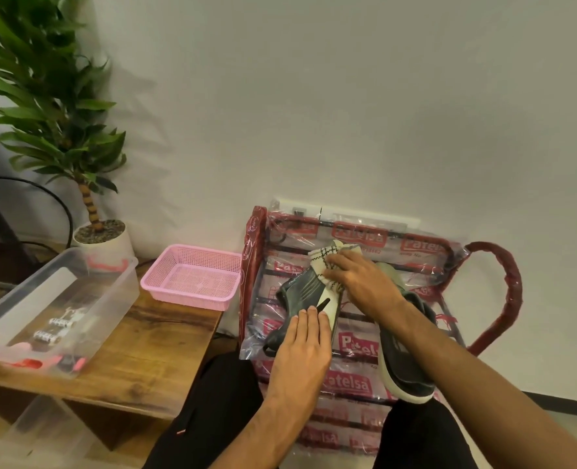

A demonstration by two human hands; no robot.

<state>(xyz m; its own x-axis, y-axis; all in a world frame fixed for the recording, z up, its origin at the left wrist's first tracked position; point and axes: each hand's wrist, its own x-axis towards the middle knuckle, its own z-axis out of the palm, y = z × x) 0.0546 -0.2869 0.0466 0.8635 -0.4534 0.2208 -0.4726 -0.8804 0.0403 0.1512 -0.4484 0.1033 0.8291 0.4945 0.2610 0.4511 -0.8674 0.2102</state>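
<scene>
Here's the left hand (302, 346), laid flat on the near end of the dark shoe (297, 294), fingers straight and side by side, pinning it down on the plastic-wrapped seat of the red chair (498, 299). Up at the far end, the right hand (358, 282) has its fingers curled over a white cloth (324, 262) with dark stitching, bunching it and pressing it against the shoe. A second shoe (405, 363), dark with a pale sole, lies just to the right on the same seat, partly under the right forearm. Off to the left, a wooden table (165, 330) carries a pink basket (192, 275) and a clear plastic box (53, 309), with a potted plant (60, 113) behind them by the wall.
</scene>
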